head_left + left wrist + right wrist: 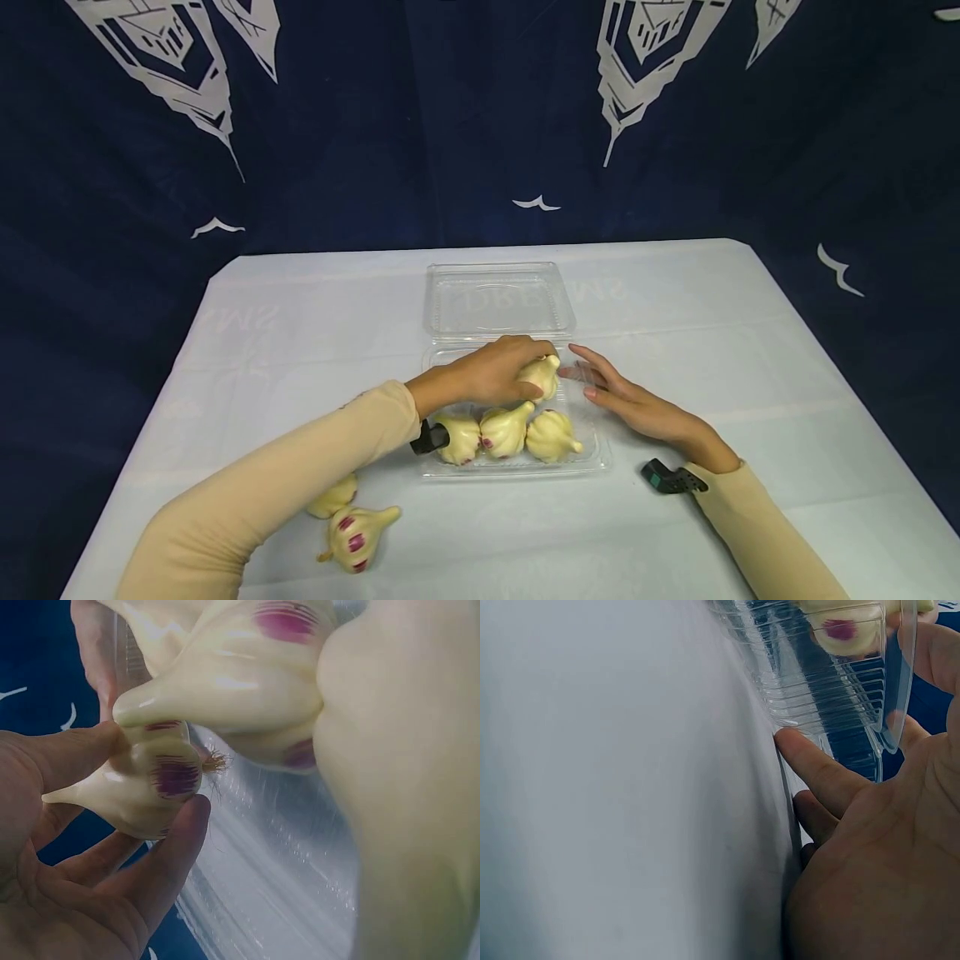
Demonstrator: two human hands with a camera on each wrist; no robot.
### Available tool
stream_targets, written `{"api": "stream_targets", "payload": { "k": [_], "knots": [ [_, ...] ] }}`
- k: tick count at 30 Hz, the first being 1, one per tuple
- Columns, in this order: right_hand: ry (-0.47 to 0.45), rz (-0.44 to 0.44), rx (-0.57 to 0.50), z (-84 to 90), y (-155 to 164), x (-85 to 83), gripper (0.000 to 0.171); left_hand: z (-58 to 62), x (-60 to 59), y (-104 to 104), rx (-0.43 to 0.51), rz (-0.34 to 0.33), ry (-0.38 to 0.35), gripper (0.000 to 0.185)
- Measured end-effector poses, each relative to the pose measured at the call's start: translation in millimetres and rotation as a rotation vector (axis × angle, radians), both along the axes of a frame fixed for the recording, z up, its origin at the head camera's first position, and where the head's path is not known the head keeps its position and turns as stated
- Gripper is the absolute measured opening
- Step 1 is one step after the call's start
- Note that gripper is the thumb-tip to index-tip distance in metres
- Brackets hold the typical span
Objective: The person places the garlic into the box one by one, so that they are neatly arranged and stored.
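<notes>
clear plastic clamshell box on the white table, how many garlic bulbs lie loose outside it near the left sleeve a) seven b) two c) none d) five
b: the head view shows two cream garlic bulbs with purple marks lying on the white table beside the left sleeve, outside the clear plastic clamshell box, while the left hand holds another bulb inside it.

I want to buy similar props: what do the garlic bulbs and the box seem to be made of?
The garlic bulb in the left hand looks like glossy moulded plastic or vinyl: smooth cream skin with sheen and painted purple patches, though real fibres seem to form the root tuft. The clamshell box looks like thin clear plastic, ribbed, transparent and shiny.
</notes>
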State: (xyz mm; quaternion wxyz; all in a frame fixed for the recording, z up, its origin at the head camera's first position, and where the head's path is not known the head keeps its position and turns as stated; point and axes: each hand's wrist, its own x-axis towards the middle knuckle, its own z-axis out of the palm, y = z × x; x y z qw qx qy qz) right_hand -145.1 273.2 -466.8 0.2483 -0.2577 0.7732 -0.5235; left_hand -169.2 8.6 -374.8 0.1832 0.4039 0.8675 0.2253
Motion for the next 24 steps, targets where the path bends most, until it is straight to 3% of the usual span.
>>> {"api": "stream_targets", "payload": {
  "k": [10,24],
  "knots": [
    [-0.018,-0.059,0.085,0.6,1.0,1.7,0.058,-0.7,0.2,12.0,-0.062,-0.033,0.003,0.045],
    [-0.013,-0.028,0.036,0.4,1.6,1.2,0.058,-5.0,-6.2,18.0,-0.148,-0.013,-0.041,0.044]
  ]
}}
